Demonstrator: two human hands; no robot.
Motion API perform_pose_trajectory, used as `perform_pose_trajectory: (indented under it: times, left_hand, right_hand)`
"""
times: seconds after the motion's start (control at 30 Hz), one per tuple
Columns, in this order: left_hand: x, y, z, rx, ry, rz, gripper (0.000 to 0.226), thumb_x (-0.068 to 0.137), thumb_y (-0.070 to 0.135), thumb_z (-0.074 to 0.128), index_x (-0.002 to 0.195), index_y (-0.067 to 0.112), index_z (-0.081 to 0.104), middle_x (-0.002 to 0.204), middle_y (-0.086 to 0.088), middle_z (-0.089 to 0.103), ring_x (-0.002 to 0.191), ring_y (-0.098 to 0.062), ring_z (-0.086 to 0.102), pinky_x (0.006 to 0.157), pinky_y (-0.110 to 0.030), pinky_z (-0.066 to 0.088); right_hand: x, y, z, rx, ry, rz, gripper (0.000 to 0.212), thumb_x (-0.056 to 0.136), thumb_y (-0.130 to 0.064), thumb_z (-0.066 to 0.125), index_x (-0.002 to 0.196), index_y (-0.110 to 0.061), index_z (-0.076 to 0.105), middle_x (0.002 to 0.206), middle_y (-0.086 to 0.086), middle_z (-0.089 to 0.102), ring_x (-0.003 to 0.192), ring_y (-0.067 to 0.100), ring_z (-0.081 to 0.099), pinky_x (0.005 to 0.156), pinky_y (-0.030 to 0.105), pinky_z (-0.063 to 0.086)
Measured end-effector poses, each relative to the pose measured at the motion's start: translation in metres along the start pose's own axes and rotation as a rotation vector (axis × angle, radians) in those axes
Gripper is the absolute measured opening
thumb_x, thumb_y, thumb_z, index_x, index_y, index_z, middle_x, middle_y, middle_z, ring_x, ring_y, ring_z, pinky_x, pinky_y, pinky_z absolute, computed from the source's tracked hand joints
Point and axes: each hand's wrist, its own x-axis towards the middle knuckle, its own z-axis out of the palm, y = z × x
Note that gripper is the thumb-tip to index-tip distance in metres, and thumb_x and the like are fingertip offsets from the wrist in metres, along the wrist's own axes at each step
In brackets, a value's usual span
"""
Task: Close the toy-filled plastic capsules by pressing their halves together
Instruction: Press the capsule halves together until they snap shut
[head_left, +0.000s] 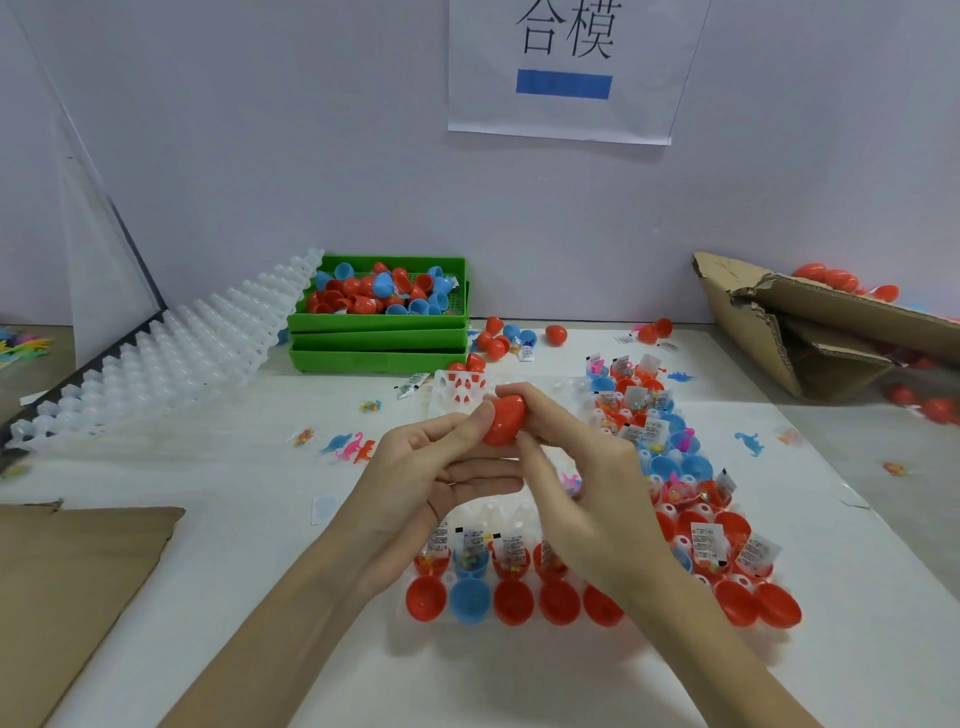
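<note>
Capsule, red, sits above the tabletop, pinched between left hand and right hand; probably light, stiff, slippery plastic, best squeezed at its opposite domed ends.

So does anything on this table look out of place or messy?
Yes. Loose capsules and small toy dinosaurs lie scattered on the table, outside the green trays, and the torn cardboard box at the right has collapsed.

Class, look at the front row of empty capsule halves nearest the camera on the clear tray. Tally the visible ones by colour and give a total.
Red halves: 6
Blue halves: 1
Total: 7, though the right hand and its forearm may hide more.
</note>
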Motion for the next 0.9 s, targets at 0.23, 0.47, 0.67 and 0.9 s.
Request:
perform_pose_trajectory:
  times: [0.23,0.47,0.67,0.9]
  left_hand:
    - [0.0004,-0.0033,0.0013,0.032,-0.026,-0.05,0.049,0.095,0.045,0.07,0.111,-0.001,0.078,0.113,-0.024,0.076,0.108,-0.033,0.075,0.088,-0.03,0.06]
    - [0.0003,-0.0039,-0.0003,0.029,-0.054,-0.039,0.049,0.095,0.044,0.07,0.112,-0.002,0.077,0.115,-0.024,0.075,0.113,-0.032,0.073,0.091,-0.028,0.059]
    - [0.0023,-0.002,0.0011,0.032,-0.065,-0.026,0.055,0.091,0.051,0.073,0.112,0.001,0.078,0.117,-0.022,0.075,0.111,-0.031,0.074,0.092,-0.029,0.059]
    - [0.0018,-0.0021,0.0006,0.018,-0.088,-0.018,0.049,0.098,0.046,0.066,0.115,0.001,0.078,0.12,-0.022,0.074,0.114,-0.031,0.073,0.093,-0.028,0.058]
  right_hand:
    - [-0.002,-0.0001,0.009,-0.268,0.102,-0.002,0.036,0.087,-0.012,0.082,0.119,-0.013,0.065,0.104,-0.006,0.067,0.095,0.006,0.061,0.088,0.015,0.049]
    - [-0.0032,-0.0012,0.0072,-0.294,0.063,-0.038,0.038,0.088,-0.005,0.079,0.123,-0.008,0.065,0.099,-0.002,0.064,0.085,0.01,0.055,0.08,0.011,0.048]
    - [-0.0019,-0.001,0.0079,-0.315,0.171,-0.056,0.048,0.084,-0.013,0.085,0.129,-0.007,0.068,0.105,0.002,0.072,0.095,0.01,0.062,0.092,0.006,0.046]
    - [-0.0026,0.0,0.0067,-0.322,0.209,-0.062,0.052,0.08,-0.014,0.089,0.127,-0.005,0.069,0.103,0.003,0.074,0.089,0.016,0.068,0.09,0.015,0.051]
